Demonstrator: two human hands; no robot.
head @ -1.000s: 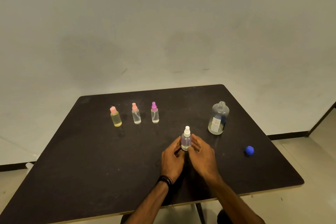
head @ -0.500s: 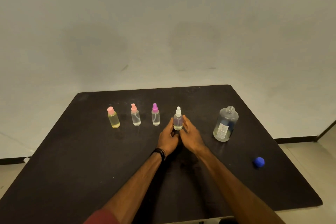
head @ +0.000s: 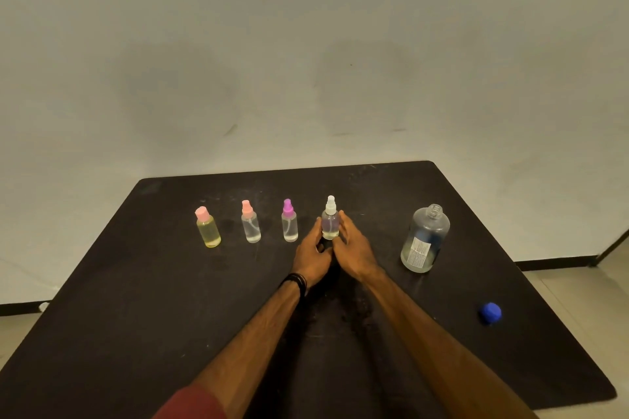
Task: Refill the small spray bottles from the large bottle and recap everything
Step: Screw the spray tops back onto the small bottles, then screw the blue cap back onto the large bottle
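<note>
Wall (head: 306, 61): pale, scuffed, one dark mark near the top; fills the background. Dark skirting runs along its foot.

Table (head: 136, 333): black top, dusty, light edge; far corners rounded.

Large bottle (head: 425, 238): clear, labelled, upright at right, neck uncapped, little liquid left. Well apart from the hands.

Left hand (head: 311, 257) and right hand (head: 355, 248): both cupped round the white-cap bottle (head: 330, 223), fingers curled against its sides, left from the left, right from the right. Bottle stands upright on the table, spray head on, fourth in the row.

Row to its left, all upright and capped: purple-cap bottle (head: 289, 221), just beside the left hand's fingers; pink-spray bottle (head: 251, 223), clear liquid; yellow bottle (head: 208, 228), pink flat cap.

Blue cap (head: 490, 312): lying alone near the right edge, well apart from the large bottle.

Black wristband (head: 295, 282) on left wrist; red sleeve (head: 194, 405) at bottom.
</note>
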